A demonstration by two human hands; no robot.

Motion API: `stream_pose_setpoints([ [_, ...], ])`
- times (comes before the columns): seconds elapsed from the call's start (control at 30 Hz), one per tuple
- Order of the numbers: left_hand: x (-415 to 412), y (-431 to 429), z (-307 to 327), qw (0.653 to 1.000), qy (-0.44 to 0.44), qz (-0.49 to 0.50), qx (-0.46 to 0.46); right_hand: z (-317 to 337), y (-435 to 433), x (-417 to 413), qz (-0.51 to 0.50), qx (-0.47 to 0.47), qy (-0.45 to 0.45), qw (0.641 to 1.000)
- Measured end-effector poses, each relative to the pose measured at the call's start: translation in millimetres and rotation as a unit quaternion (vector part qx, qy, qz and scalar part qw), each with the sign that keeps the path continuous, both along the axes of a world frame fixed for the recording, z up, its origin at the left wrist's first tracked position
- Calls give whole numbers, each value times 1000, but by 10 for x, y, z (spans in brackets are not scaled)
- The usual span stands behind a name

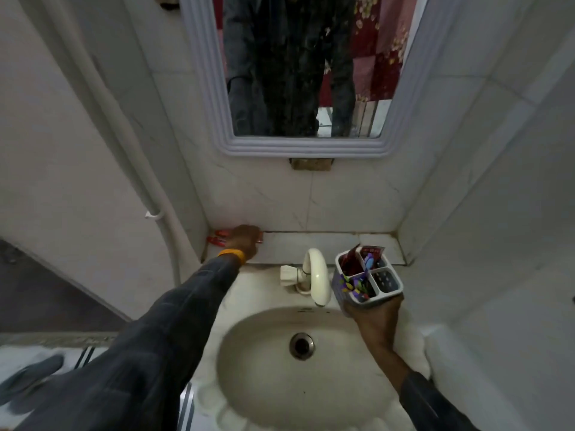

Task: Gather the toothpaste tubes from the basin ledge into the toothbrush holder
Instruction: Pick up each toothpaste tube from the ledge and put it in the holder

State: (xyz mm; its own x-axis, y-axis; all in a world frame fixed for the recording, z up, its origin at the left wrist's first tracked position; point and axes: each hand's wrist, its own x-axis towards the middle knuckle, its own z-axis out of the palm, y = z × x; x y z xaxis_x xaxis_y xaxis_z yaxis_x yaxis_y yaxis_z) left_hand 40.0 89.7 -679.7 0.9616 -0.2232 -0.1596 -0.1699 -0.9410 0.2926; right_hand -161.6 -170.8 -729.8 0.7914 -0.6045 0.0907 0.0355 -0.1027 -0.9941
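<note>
- Toothpaste tubes [217, 238], red, lie at the far left corner of the basin ledge [311, 244], against the back wall; at least two show, one behind the other, and their right ends are hidden under the hand.
- Left hand [244, 241] rests on top of them with fingers curled down; whether it has closed on a tube or only covers them, I cannot tell.
- Right hand [373, 318] grips the toothbrush holder [368, 279] from below, keeping it lifted and tilted beside the tap [317, 275], above the basin [298, 362]. Red packaging already stands in its far compartments.
- Risk: a grab at both tubes at once may pinch only one, and the other could slide off the ledge edge into the basin.
- Risk: the tubes sit tight in the corner, so fingers may push them against the wall rather than get under them.
- Risk: the tilted holder could spill its contents if it leans further during the transfer.
- Risk: the sleeve [174, 321] may catch the tap while crossing towards the holder.
</note>
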Motion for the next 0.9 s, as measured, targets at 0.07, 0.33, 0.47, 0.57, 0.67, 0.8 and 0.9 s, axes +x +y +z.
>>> stream_pose_setpoints([
  [0.07,-32,275,-157,999,15,41,-3,-87,-23,11,0,2,5,1000],
  [0.33,-72,253,-264,999,-28,-12,21,-108,15,-2,-13,-33,4,999],
  [0.47,-56,308,-187,998,-53,-38,-4,-164,3,19,-12,-22,4,1000],
  [0.57,-97,216,-68,997,-71,-32,-3,-80,43,13,-11,-27,-3,1000],
  [0.67,-239,-208,284,993,-91,-55,-44,29,-178,-224,-52,-14,-6,999],
  [0.8,-235,-585,716,978,-128,-33,-163,-36,-273,-209,-40,-16,10,999],
  [0.9,-297,-892,1039,954,-149,-62,-251,-129,-257,-183,-39,-14,22,999],
])
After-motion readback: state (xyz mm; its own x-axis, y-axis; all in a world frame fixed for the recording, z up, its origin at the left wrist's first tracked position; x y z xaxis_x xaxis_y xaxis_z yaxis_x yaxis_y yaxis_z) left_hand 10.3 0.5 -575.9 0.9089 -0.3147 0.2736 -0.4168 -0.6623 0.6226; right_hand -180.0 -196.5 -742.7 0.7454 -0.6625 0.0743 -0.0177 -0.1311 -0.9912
